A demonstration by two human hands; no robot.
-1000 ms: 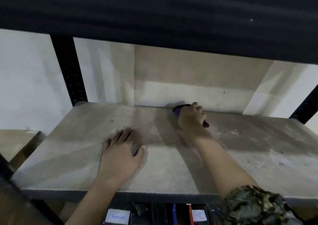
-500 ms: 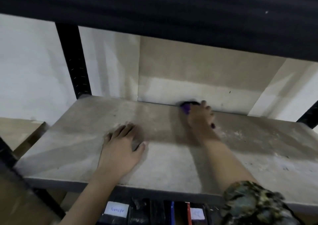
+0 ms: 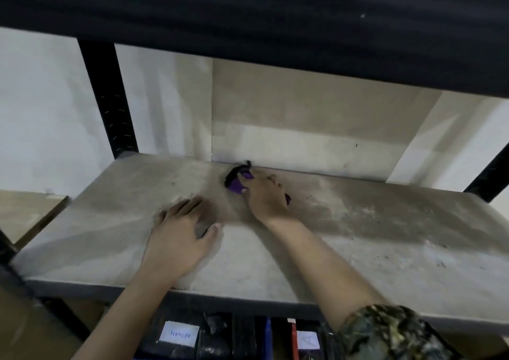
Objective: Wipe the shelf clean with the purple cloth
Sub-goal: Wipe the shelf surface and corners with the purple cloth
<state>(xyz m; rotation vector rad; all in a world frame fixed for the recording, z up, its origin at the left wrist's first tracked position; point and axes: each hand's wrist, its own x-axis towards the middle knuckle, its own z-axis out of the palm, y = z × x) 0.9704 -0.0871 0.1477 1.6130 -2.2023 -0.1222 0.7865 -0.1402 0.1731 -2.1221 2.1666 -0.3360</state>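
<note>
On dusty grey shelf (image 3: 385, 238), seemingly purple cloth (image 3: 237, 186).

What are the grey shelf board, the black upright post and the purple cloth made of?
Grey shelf board: looks like matte fibreboard or unfinished composite, dusty and stained; can't confirm.
Black upright post: likely painted metal, with rows of punched slots.
Purple cloth: soft fabric, bunched under the right hand; weave too blurred to tell.
</note>
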